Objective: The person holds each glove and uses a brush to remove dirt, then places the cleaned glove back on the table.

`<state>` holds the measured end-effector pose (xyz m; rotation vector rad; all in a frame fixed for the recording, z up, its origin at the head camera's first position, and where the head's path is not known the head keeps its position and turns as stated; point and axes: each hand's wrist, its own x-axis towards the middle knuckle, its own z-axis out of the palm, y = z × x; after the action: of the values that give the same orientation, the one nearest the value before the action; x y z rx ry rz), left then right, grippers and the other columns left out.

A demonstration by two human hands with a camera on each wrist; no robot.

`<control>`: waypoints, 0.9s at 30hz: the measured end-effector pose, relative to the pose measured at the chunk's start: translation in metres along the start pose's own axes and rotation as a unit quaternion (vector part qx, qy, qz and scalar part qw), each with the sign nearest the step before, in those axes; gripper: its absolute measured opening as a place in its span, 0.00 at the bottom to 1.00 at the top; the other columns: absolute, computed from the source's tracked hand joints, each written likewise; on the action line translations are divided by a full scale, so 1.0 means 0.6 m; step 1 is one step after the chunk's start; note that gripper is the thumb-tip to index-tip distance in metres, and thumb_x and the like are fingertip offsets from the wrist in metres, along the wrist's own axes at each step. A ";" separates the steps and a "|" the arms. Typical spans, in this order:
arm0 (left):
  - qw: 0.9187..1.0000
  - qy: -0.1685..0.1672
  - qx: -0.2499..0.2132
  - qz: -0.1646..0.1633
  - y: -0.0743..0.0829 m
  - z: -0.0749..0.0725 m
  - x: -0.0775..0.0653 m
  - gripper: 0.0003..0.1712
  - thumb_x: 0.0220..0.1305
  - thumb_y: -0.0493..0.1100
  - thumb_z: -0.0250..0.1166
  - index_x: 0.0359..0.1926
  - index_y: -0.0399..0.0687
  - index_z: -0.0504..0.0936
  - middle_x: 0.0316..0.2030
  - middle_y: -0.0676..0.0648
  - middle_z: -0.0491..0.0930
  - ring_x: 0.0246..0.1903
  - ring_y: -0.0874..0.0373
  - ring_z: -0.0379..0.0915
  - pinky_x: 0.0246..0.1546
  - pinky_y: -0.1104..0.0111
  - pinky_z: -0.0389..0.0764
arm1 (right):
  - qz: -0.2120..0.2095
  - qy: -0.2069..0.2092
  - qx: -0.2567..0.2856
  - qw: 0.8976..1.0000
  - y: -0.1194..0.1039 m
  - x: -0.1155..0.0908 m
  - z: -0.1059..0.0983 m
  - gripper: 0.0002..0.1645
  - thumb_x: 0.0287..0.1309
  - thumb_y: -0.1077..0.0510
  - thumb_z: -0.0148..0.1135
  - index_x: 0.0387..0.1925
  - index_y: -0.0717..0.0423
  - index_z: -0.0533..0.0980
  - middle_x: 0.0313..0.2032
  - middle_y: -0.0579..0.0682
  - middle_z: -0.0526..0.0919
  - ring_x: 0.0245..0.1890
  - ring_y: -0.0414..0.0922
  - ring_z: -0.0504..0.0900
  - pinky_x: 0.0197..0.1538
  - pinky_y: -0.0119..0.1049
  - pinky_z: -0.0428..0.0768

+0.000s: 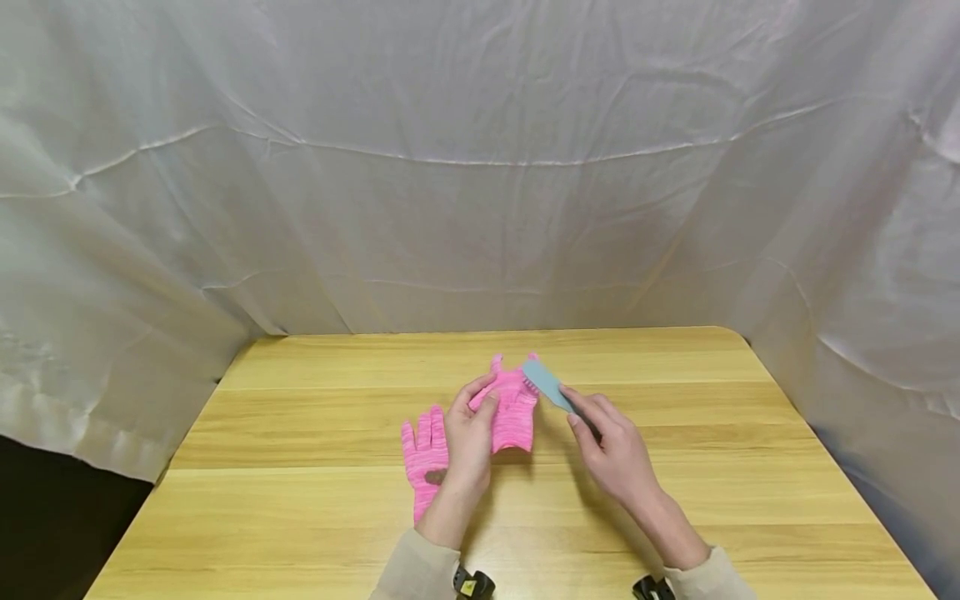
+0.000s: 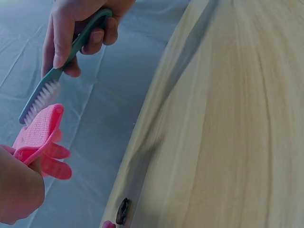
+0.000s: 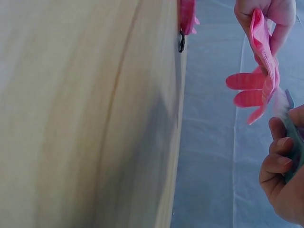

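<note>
My left hand [image 1: 471,429] pinches a pink knit glove [image 1: 513,417] by its side, holding it up over the table with the cuff hanging toward me. A blue-green brush [image 1: 546,383] with white bristles [image 2: 43,100] is in my right hand [image 1: 618,454], whose fingers wrap its handle. The index finger lies along the brush's back. In the head view the bristles meet the glove near the base of its fingers [image 3: 247,81]. A second pink glove [image 1: 425,450] lies flat to the left, partly behind my left wrist.
A small dark object [image 1: 435,477] shows at the second glove, and appears black in the left wrist view. All of this is over a light wooden table [image 1: 300,517]. Grey-white curtains [image 1: 480,208] hang behind the table and along both sides.
</note>
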<state>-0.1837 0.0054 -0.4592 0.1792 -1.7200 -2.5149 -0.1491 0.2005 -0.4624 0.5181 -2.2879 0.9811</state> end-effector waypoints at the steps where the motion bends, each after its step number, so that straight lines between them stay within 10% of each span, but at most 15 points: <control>1: 1.000 0.001 -0.002 0.002 0.000 0.000 0.001 0.17 0.72 0.33 0.62 0.60 0.40 0.82 0.52 0.44 0.84 0.30 0.66 0.74 0.32 0.77 0.79 | 0.003 0.001 -0.002 1.000 0.000 0.000 -0.001 0.27 0.64 0.70 0.65 0.64 0.56 0.80 0.42 0.48 0.85 0.26 0.34 0.69 0.26 0.26 0.70; 11: 1.000 -0.004 0.020 0.002 -0.002 -0.005 0.005 0.23 0.66 0.34 0.68 0.62 0.44 0.80 0.38 0.50 0.81 0.22 0.67 0.67 0.23 0.78 0.75 | 0.024 -0.001 -0.012 1.000 0.003 0.000 -0.005 0.27 0.65 0.69 0.66 0.64 0.55 0.80 0.42 0.47 0.84 0.27 0.34 0.70 0.27 0.27 0.71; 18: 0.998 -0.035 0.038 0.029 0.001 -0.008 0.005 0.33 0.62 0.34 0.74 0.68 0.43 0.75 0.60 0.38 0.81 0.48 0.56 0.83 0.43 0.70 0.87 | 0.017 0.017 0.003 1.000 0.003 0.003 -0.008 0.28 0.63 0.71 0.66 0.64 0.56 0.80 0.40 0.48 0.84 0.26 0.34 0.69 0.25 0.24 0.70; 27: 0.999 -0.049 0.000 0.018 0.004 -0.008 0.007 0.40 0.60 0.28 0.73 0.71 0.42 0.69 0.45 0.46 0.84 0.36 0.63 0.82 0.34 0.74 0.86 | 0.006 0.033 0.014 0.999 0.003 0.005 -0.010 0.28 0.63 0.72 0.65 0.64 0.58 0.80 0.39 0.48 0.83 0.25 0.34 0.69 0.25 0.23 0.68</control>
<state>-0.1871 -0.0003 -0.4589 0.0266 -1.7401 -2.5386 -0.1505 0.2060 -0.4580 0.4770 -2.2232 1.0231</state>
